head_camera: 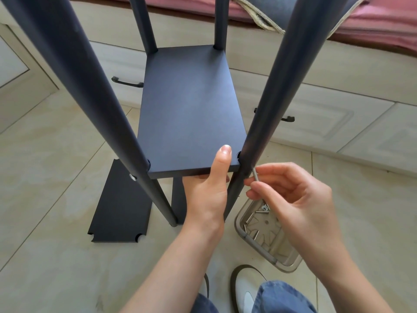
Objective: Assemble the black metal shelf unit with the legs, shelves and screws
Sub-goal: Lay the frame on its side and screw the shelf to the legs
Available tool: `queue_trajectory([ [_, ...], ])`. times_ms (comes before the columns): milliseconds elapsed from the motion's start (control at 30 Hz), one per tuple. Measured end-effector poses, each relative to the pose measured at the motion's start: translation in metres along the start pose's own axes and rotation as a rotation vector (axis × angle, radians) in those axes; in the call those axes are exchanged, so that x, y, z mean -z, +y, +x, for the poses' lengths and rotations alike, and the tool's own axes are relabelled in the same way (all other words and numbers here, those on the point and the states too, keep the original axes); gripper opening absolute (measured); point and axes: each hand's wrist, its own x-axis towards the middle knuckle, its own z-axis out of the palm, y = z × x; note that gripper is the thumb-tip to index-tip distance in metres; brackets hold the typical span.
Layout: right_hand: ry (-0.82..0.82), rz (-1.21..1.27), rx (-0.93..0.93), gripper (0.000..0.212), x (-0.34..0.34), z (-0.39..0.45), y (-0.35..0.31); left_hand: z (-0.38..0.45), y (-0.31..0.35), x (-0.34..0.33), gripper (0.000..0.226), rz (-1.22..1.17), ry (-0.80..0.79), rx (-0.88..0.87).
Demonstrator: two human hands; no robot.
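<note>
Mid-assembly: left hand [206, 190] grip clamps shelf [189, 109] edge between four legs; right hand [291, 195] pinches screw [256, 176] at right leg [282, 91]; spare shelf [120, 204] lower left on floor, unfitted

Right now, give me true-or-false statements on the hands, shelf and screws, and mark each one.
1. The left hand grips the shelf edge, thumb on top. True.
2. The right hand is empty. False: it holds a screw at the near right leg.
3. Spare screws lie in a tray on the floor. True.
4. A spare shelf panel leans against the cabinet. False: it lies flat on the floor.
</note>
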Motion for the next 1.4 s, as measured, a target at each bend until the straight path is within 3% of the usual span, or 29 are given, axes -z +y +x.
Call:
queue_trajectory([
  [67,0.005,-0.033,0.038,0.015,0.002,0.000,0.001,0.000,0.001,-0.001,0.041,-0.008,-0.006,0.008],
  [233,0.032,-0.013,0.062,0.016,0.002,0.001,0.001,0.000,0.002,-0.001,0.039,-0.031,-0.002,0.008],
  [367,0.032,0.042,0.054,0.011,-0.001,0.002,-0.001,0.000,0.002,-0.001,0.018,-0.019,0.012,0.032],
  [600,0.046,0.053,0.053,0.008,0.001,0.003,0.002,-0.001,0.004,-0.003,0.008,-0.015,0.008,0.034],
  [900,0.036,-0.313,0.319,0.010,0.007,0.004,0.008,-0.001,0.003,-0.003,0.010,-0.037,0.016,0.030],
  [1033,0.075,-0.067,0.105,0.013,0.002,0.003,0.003,-0.002,0.004,-0.003,0.010,-0.050,0.018,0.019],
  [1100,0.090,-0.045,0.086,0.015,0.000,0.003,0.003,-0.001,0.003,-0.003,0.012,-0.052,0.021,0.015],
  [1267,0.119,-0.213,0.245,0.010,0.000,0.001,0.010,-0.002,0.003,-0.004,0.012,-0.042,0.036,0.022],
  [1400,0.159,-0.525,0.522,0.007,0.003,0.002,0.014,-0.002,0.003,-0.003,0.011,-0.051,0.041,0.031],
])
